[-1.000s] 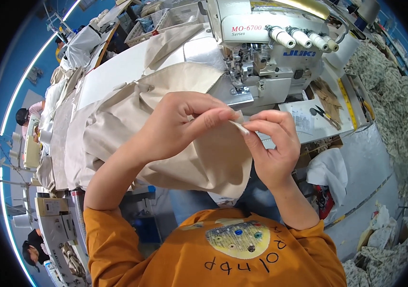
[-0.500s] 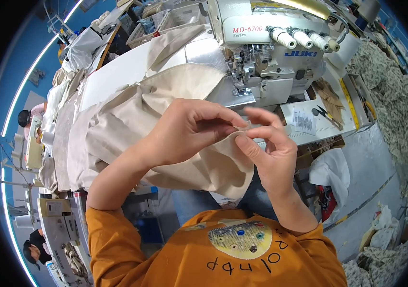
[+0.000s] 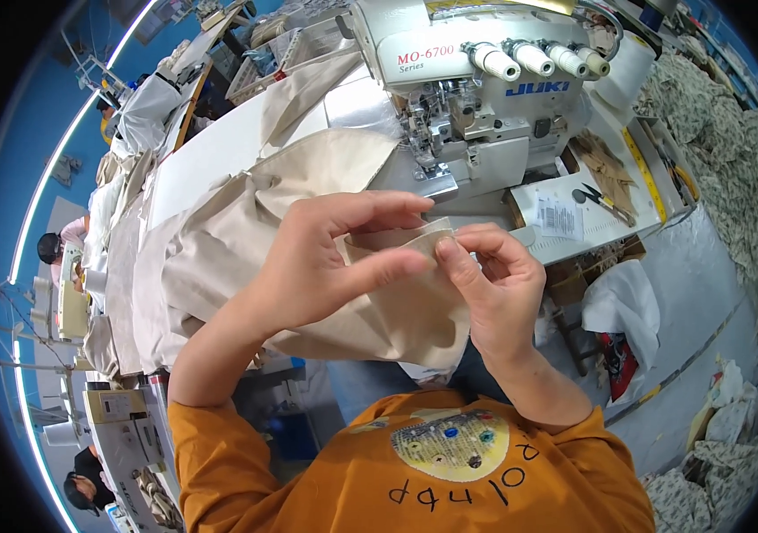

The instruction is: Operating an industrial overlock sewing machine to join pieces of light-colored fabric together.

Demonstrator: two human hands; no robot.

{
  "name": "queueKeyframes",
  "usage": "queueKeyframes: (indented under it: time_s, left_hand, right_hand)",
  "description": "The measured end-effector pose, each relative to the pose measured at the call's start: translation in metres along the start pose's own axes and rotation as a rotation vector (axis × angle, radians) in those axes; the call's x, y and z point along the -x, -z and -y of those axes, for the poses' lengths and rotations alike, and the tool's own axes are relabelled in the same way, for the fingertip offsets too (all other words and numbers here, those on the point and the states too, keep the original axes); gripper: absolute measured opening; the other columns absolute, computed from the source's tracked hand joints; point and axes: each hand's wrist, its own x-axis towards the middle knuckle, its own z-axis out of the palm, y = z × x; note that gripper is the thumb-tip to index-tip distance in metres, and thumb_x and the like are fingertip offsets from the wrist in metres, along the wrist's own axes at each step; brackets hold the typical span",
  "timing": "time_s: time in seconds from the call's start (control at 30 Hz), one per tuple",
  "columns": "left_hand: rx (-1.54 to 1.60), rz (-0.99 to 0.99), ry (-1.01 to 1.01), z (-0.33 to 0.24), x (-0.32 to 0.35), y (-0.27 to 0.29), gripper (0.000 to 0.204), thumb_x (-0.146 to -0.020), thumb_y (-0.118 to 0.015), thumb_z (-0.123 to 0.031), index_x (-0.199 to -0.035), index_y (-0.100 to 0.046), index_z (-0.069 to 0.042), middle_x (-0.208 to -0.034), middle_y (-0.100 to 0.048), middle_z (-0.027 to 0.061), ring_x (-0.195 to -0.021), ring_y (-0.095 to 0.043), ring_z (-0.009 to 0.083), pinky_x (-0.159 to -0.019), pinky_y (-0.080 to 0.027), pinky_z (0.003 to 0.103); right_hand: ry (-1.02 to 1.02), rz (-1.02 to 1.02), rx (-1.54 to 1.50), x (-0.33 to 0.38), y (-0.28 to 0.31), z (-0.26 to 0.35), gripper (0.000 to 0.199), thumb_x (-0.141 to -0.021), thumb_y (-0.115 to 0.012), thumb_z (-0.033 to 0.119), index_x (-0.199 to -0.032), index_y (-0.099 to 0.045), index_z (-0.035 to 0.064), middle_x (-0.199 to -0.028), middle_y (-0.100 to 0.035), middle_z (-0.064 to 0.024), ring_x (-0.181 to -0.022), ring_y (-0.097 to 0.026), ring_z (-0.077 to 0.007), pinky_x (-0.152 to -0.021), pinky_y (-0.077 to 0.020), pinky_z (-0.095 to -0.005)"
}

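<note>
Beige fabric [image 3: 219, 240] spreads over the machine bed and hangs down over my lap. My right hand [image 3: 499, 280] pinches its raised edge between thumb and fingers. Just to the left, my left hand [image 3: 326, 253] is open, thumb and fingers apart on either side of the fabric's upper edge; whether it touches the cloth is hard to tell. Beyond both hands stands a white overlock sewing machine [image 3: 486, 115]. Its metal presser foot [image 3: 432, 173] is near the fabric's far edge, with no hand at it.
Right of the machine lie black thread snips [image 3: 588, 194], a white label sheet [image 3: 559, 218] and a yellow measuring tape [image 3: 644, 173]. Patterned cloth [image 3: 708, 160] is heaped at far right. White plastic bins [image 3: 317, 49] stand behind. People [image 3: 63, 244] sit at other machines on the left.
My left thumb and fingers have spread apart from the fabric edge. My right fingers have closed onto that edge. The view has shifted slightly, moving the machine left in the picture.
</note>
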Motion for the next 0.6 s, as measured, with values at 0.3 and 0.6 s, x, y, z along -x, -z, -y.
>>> queueKeyframes:
  time_s: [0.3,0.6]
  left_hand:
    - [-0.075,-0.061,0.138,-0.0092,0.0023,-0.0046,0.032,-0.079,-0.081,-0.017,-0.104,-0.071,0.000,-0.089,-0.071,0.0045,-0.077,-0.061,0.0076,-0.069,-0.049,0.023]
    - [-0.253,-0.086,-0.107,-0.0021,0.0032,-0.0095,0.015,-0.084,-0.073,-0.006,-0.098,-0.071,-0.002,-0.085,-0.070,0.0103,-0.072,-0.065,0.0169,-0.065,-0.051,0.027]
  right_hand:
    - [0.075,0.017,0.052,-0.0001,-0.0015,0.0010,0.007,-0.084,-0.074,0.003,-0.088,-0.069,-0.0006,-0.090,-0.067,-0.0060,-0.079,-0.060,-0.0073,-0.071,-0.0483,-0.0206]
    - [0.095,0.006,0.022,0.0004,-0.0011,0.0002,0.006,-0.084,-0.073,0.002,-0.088,-0.069,-0.0010,-0.088,-0.068,-0.0048,-0.076,-0.059,-0.0060,-0.069,-0.0479,-0.0197]
